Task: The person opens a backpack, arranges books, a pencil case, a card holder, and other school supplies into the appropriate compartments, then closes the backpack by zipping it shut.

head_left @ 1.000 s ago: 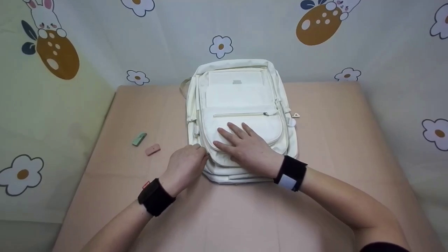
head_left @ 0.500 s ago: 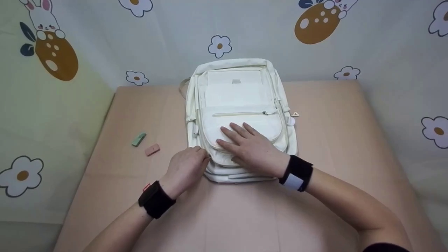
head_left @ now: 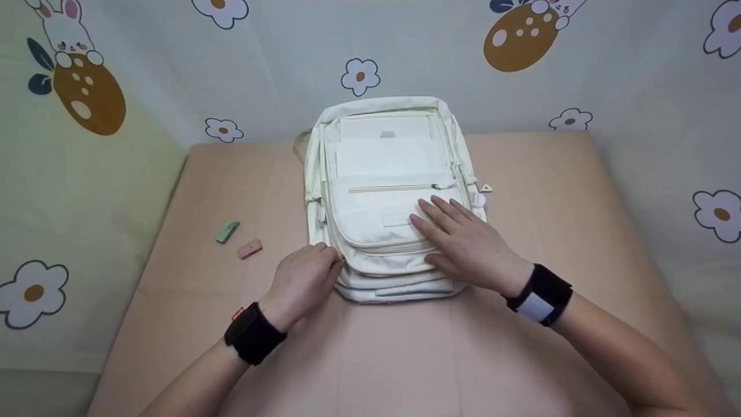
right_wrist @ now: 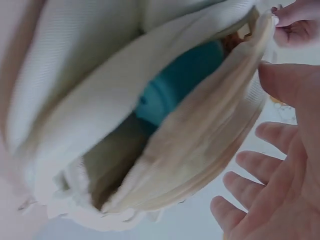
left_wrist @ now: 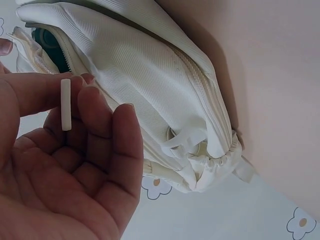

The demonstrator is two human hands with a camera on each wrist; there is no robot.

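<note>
A cream backpack [head_left: 385, 156] lies front up on the table. At its lower left edge, my left hand [head_left: 307, 275] pinches a zipper pull [left_wrist: 66, 105], a short white bar in the left wrist view. My right hand [head_left: 474, 246] is spread over the lower right of the bag's front, fingers straight and apart. In the right wrist view the thumb is right at the flap's edge. A compartment gapes there along its zipper, with a teal object [right_wrist: 175, 80] and something brown partly hidden inside.
Left of the backpack, a small green block [head_left: 227, 231] and a small pink block [head_left: 250, 248] lie on the peach-covered table [head_left: 399, 359]. A patterned curtain [head_left: 278, 63] hangs behind and at both sides. A small triangular tag [head_left: 485, 188] sticks out at the bag's right side.
My right hand has slid to the right across the bag's front, uncovering a stitched label patch. My left hand keeps its pinch at the lower left and has hardly moved.
</note>
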